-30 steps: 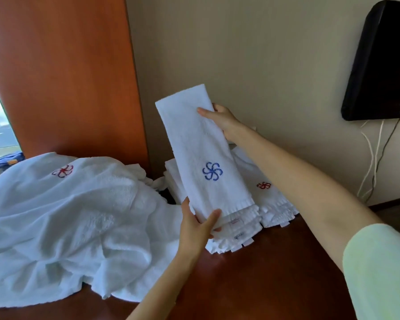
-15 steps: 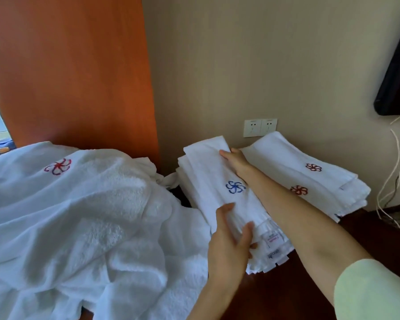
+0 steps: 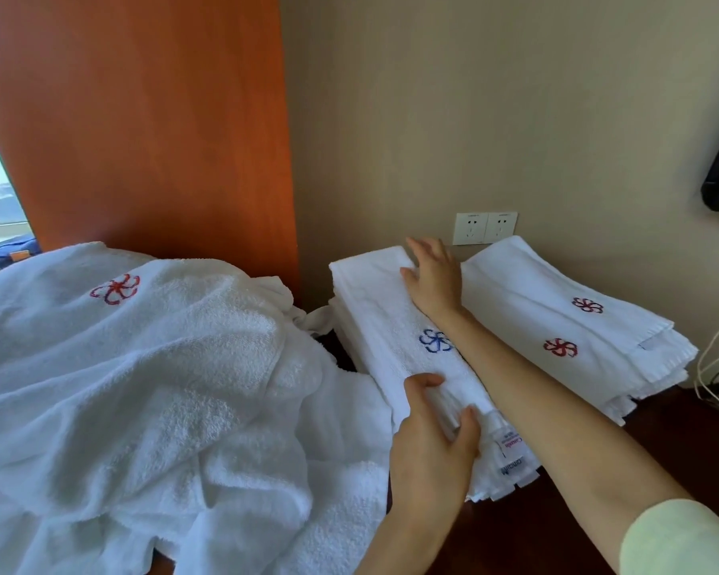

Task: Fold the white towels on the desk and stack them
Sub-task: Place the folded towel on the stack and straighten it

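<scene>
Two neat piles of folded towels sit at the back of the table [image 3: 702,446], seen from the head camera. The folded towel [image 3: 391,325] with the blue emblem lies on top of the left pile [image 3: 511,479], at about 12 o'clock in the frame. Its long axis runs from 11 o'clock, by the wall, down to 5 o'clock, towards the person.

The right hand [image 3: 432,276] rests flat on the far end, fingers straight and gripping nothing. The left hand [image 3: 432,446] is at the near end, thumb and fingers curled round the towel's fringed edge beside the labels. So each hand has one end of the towel, and the left is the nearer to the body.

The right pile [image 3: 557,317], with red emblems, lies just beside it at 2 o'clock, below the wall socket [image 3: 484,227]. A loose heap of unfolded towels [image 3: 142,367] fills 9 o'clock, closest to the left hand, so the next pick most likely falls to that side.
</scene>
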Available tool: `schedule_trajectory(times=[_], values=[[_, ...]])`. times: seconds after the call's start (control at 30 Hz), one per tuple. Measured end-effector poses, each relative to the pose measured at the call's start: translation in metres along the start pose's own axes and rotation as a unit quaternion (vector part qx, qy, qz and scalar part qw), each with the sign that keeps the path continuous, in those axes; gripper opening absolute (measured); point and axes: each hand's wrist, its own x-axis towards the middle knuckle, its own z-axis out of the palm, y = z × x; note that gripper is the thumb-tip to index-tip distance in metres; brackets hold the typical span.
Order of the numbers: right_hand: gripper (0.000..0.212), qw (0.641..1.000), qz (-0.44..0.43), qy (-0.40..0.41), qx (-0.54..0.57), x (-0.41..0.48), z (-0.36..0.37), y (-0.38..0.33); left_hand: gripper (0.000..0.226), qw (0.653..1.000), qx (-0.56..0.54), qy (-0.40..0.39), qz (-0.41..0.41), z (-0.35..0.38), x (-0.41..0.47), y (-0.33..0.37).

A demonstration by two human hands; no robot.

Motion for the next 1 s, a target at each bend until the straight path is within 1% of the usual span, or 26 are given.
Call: schedule_trajectory(times=[0.03,0.07,0.1,0.13,0.17,0.2,0.3,0.37,0.43,0.47,0.57,0.67,0.7,0.73,0.8,0.9,0.93,0.97,1.0], values=[[0.049,0.998,-0.060,-0.015,0.003,0.000,0.001,-0.004,0.032,1.000,0.003,-0.002,0.003,0.000,0.000,-0.001],[0.047,0.993,-0.094,-0.072,0.016,-0.001,0.002,-0.009,0.032,1.000,0.009,-0.001,0.005,0.001,-0.001,-0.001],[0.049,0.982,-0.101,-0.158,0.018,-0.002,0.006,-0.013,0.032,1.000,0.015,-0.001,0.005,0.002,0.000,-0.002],[0.053,0.966,-0.087,-0.244,0.004,-0.003,0.009,-0.015,0.032,1.000,0.020,0.000,0.003,0.002,0.001,-0.002],[0.056,0.951,-0.073,-0.299,-0.014,-0.002,0.011,-0.015,0.033,1.000,0.022,0.000,0.000,0.001,0.002,-0.002],[0.058,0.943,-0.066,-0.324,-0.026,0.000,0.011,-0.015,0.032,1.000,0.021,0.002,-0.004,0.001,0.003,-0.002],[0.057,0.944,-0.060,-0.323,-0.014,0.001,0.009,-0.012,0.033,0.999,0.041,0.001,0.002,-0.003,0.003,0.000],[0.053,0.954,-0.057,-0.293,0.010,-0.004,0.005,-0.013,0.034,0.997,0.080,-0.009,0.014,-0.005,0.004,0.002],[0.048,0.961,-0.066,-0.269,0.008,-0.013,-0.004,-0.015,0.036,0.990,0.132,-0.038,0.026,-0.013,0.004,0.007],[0.046,0.958,-0.071,-0.279,0.003,-0.018,-0.011,-0.016,0.038,0.984,0.164,-0.054,0.037,-0.018,0.003,0.009],[0.048,0.936,-0.087,-0.341,-0.016,-0.042,-0.030,-0.015,0.046,0.963,0.247,-0.092,0.052,-0.040,-0.004,0.011],[0.052,0.925,-0.114,-0.358,-0.058,-0.072,-0.050,-0.016,0.053,0.959,0.260,-0.111,0.031,-0.063,-0.021,0.007],[0.053,0.923,-0.122,-0.358,-0.071,-0.082,-0.056,-0.018,0.056,0.952,0.282,-0.113,0.027,-0.071,-0.029,0.002],[0.054,0.922,-0.130,-0.354,-0.086,-0.092,-0.061,-0.020,0.057,0.941,0.322,-0.102,0.030,-0.081,-0.037,-0.005],[0.055,0.921,-0.140,-0.342,-0.124,-0.110,-0.067,-0.024,0.056,0.913,0.403,-0.040,0.039,-0.104,-0.054,-0.020],[0.056,0.930,-0.145,-0.300,-0.158,-0.138,-0.070,-0.037,0.057,0.884,0.445,0.112,0.086,-0.149,-0.086,-0.038],[0.056,0.941,-0.145,-0.274,-0.140,-0.147,-0.069,-0.046,0.061,0.875,0.445,0.162,0.098,-0.164,-0.096,-0.047],[0.056,0.954,-0.146,-0.244,-0.097,-0.156,-0.066,-0.059,0.065,0.866,0.446,0.204,0.096,-0.177,-0.105,-0.055],[0.057,0.965,-0.150,-0.214,-0.036,-0.165,-0.063,-0.075,0.069,0.868,0.441,0.218,0.067,-0.189,-0.113,-0.062]])
